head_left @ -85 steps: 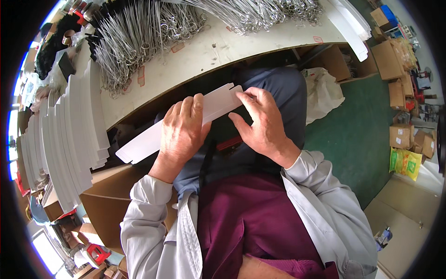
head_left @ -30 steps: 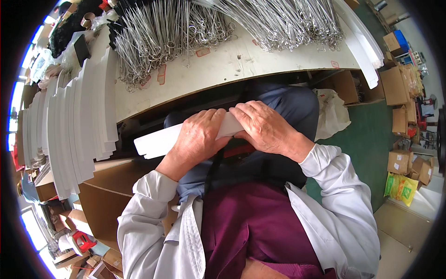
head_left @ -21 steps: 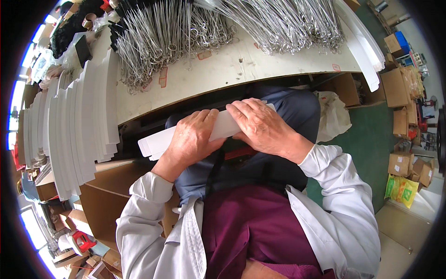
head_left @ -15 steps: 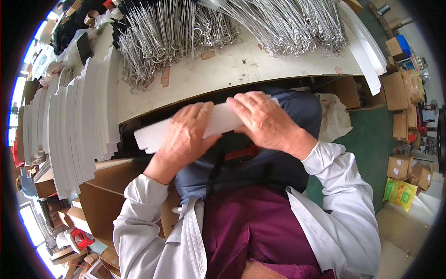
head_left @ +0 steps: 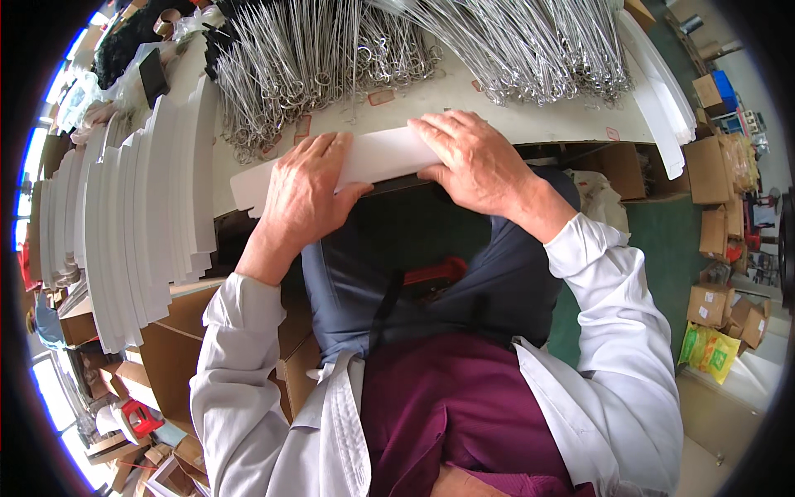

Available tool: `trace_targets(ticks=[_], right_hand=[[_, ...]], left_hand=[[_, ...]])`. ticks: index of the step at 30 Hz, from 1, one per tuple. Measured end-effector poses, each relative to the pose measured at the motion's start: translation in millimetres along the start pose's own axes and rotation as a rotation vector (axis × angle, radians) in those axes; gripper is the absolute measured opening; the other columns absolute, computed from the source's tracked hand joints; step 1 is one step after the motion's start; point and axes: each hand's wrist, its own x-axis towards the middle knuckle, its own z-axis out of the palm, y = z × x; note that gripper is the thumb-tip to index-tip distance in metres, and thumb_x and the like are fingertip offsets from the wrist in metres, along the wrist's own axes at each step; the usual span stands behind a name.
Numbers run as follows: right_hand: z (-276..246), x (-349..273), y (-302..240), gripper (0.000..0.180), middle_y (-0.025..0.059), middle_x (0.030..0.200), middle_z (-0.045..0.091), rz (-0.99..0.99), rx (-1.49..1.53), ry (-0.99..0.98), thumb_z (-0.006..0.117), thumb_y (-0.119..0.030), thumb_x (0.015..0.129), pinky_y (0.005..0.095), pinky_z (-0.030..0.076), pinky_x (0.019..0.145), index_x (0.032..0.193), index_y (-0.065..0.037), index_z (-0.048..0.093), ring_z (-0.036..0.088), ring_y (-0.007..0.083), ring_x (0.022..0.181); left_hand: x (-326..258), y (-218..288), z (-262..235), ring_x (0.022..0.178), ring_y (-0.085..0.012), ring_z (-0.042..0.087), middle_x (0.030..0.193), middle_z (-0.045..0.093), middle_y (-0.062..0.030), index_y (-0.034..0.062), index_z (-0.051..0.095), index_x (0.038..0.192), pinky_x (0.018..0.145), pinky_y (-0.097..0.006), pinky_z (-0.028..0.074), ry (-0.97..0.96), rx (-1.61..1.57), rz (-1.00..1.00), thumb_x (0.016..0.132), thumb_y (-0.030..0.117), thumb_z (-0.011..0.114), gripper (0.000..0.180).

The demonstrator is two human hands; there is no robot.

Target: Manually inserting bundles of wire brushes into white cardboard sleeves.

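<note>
Both of my hands hold a long white folded card strip [head_left: 387, 155], or a small stack of such strips, across the near edge of the table. My left hand [head_left: 308, 184] wraps over its left part, thumb on the near side. Around the right end closes my right hand [head_left: 474, 159], fingers over the top and thumb below. The strip's left end sticks out past my left hand. Beyond it on the table lie two heaps of thin metal rods with ring ends, a left heap [head_left: 290, 74] and a right heap [head_left: 538, 54].
Stacked white strips [head_left: 137, 224] hang over the table's left side, and more strips [head_left: 658, 99] lie at its right end. An open cardboard box [head_left: 178, 364] stands left of my legs. Several cartons [head_left: 710, 300] and a yellow-green bag [head_left: 710, 352] are at the far right.
Both hands have moved the white strip up and away from my lap, onto the table's near edge. Their grip on it stays closed.
</note>
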Motion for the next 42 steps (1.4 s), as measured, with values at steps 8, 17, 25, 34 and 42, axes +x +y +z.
trace_targets(ticks=[8,17,25,34,42], right_hand=[[25,21,30,0.047,0.0101,0.130,0.066,0.034,0.046,0.036,0.075,-0.021,0.089,0.0406,0.048,0.104,0.134,-0.010,0.065,0.061,0.0289,0.120],[27,6,17,0.050,0.0183,0.136,0.061,-0.036,-0.050,0.064,0.067,-0.025,0.094,0.0428,0.043,0.110,0.136,0.001,0.059,0.055,0.0344,0.126],[55,15,-12,0.073,0.0214,0.147,0.052,-0.046,-0.050,-0.004,0.072,-0.040,0.089,0.0455,0.029,0.123,0.144,0.004,0.050,0.044,0.0357,0.141],[33,-26,28,0.078,0.0195,0.154,0.046,0.106,-0.152,-0.009,0.074,-0.038,0.090,0.0445,0.030,0.123,0.147,0.005,0.045,0.041,0.0334,0.145],[24,-29,35,0.060,0.0146,0.146,0.055,0.060,-0.083,0.064,0.071,-0.029,0.092,0.0440,0.033,0.121,0.142,0.001,0.055,0.047,0.0295,0.140]], left_hand=[[19,-16,28,0.106,-0.0388,0.066,0.113,0.069,-0.0212,-0.0046,0.063,0.120,0.092,-0.046,0.053,0.111,0.009,-0.050,0.079,0.025,0.082,0.054],[-2,-9,47,0.116,-0.0409,0.061,0.122,0.067,-0.0218,-0.0038,0.062,0.126,0.101,-0.047,0.049,0.203,0.069,-0.070,0.084,0.031,0.079,0.057],[-6,1,60,0.132,-0.0408,0.051,0.141,0.057,-0.0231,-0.0042,0.053,0.140,0.113,-0.050,0.040,0.105,0.216,-0.049,0.087,0.038,0.075,0.071],[-62,-27,42,0.134,-0.0453,0.049,0.148,0.050,-0.0262,-0.0048,0.045,0.146,0.114,-0.053,0.038,0.122,0.272,-0.124,0.084,0.021,0.079,0.075],[-74,-44,35,0.132,-0.0447,0.050,0.144,0.053,-0.0268,-0.0079,0.047,0.142,0.114,-0.053,0.038,0.061,0.401,-0.131,0.084,0.013,0.075,0.067]])
